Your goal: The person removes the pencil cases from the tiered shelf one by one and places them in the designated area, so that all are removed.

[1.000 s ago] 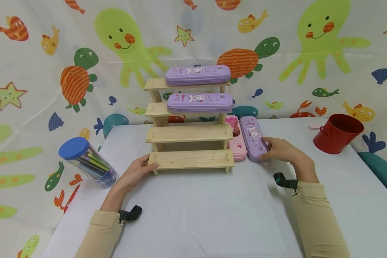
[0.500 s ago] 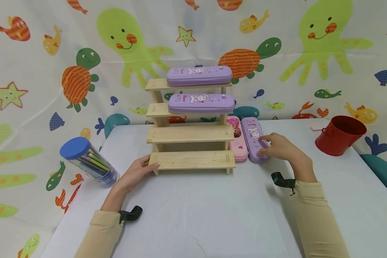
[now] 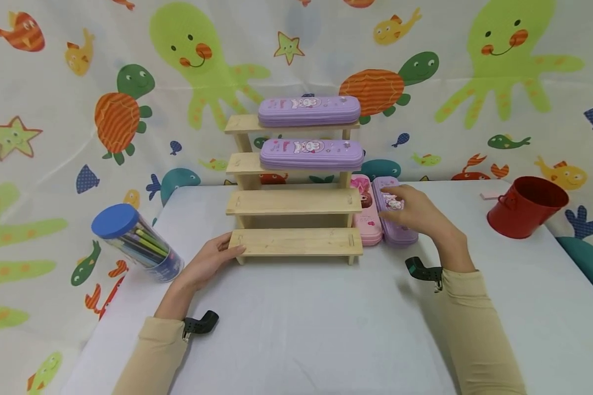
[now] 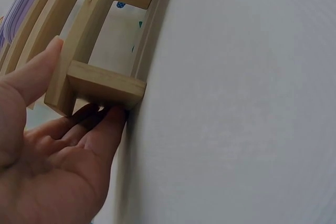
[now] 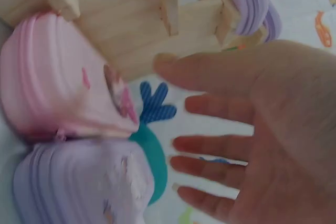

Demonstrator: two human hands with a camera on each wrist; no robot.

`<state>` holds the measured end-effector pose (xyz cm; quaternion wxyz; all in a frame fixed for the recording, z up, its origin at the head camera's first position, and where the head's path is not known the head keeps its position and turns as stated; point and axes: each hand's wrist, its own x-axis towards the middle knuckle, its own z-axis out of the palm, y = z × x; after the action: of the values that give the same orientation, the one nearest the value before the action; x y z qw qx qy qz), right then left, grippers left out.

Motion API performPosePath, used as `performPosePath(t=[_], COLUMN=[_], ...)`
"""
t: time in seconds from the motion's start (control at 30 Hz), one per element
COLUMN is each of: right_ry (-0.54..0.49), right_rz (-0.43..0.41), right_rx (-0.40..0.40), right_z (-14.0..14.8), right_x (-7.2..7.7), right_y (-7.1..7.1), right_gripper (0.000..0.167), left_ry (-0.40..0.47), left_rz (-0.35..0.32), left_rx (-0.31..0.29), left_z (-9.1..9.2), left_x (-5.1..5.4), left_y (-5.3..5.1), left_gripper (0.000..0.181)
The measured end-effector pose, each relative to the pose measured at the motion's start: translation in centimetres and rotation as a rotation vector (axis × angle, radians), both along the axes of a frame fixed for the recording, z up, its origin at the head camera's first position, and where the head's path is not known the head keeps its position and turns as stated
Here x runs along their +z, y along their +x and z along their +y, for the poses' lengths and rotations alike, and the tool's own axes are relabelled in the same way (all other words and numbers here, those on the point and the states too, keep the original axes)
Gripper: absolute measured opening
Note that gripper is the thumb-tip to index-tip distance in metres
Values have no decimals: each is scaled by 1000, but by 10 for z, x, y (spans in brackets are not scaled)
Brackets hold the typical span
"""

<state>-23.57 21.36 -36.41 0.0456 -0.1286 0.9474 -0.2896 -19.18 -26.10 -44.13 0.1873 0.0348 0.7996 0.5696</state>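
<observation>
Since the frame half a second back, our right hand (image 3: 417,214) has moved further over the near purple case (image 3: 400,235), its fingers now across the printed lid rather than at the right edge.

Edges: the near purple case lies flat on the table, long side just beside the pink case (image 3: 369,233); we cannot tell how firmly they touch. Pink's far left side is partly hidden behind the right end of the wooden rack (image 3: 296,203). Tabletop runs from purple's right side out to the red bucket (image 3: 526,211). We see our right hand relaxed, thumb apart from straight fingers; the right wrist view shows space between fingertips and both cases.

Our left hand (image 3: 207,266) grips the rack's bottom-left corner, thumb on the step, fingers behind the leg.

Surface and room: white table (image 3: 306,329), sea-creature cloth (image 3: 321,44) hanging behind. Two more purple cases sit on the rack, one on the top step (image 3: 308,111), one on the second (image 3: 311,154). Blue-lidded jar (image 3: 138,244) of pens stands well left.

Against the earlier frame: cases, rack and left-hand grip hold their places; our view tips slightly.
</observation>
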Motion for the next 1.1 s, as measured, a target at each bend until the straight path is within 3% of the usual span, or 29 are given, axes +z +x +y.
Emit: performPosePath(t=[0.3,0.47,0.83,1.1], right_ry=[-262,-398,-433,-441], right_rz=[177,257,326,366], right_rx=[13,-6,-12,36], right_z=[-21,-36,-59,-70], right_x=[14,19,24,23], right_y=[-14,-21,-34,-41], right_gripper=[66,75,79,71], left_ry=[11,16,18,10], left_rz=[7,11,22,20], left_rx=[-13,-16,-5,3], left_z=[3,4,-1,-1], left_x=[-3,-2,0,2], left_y=[-1,1,0,1], left_gripper=[82,82,81,81])
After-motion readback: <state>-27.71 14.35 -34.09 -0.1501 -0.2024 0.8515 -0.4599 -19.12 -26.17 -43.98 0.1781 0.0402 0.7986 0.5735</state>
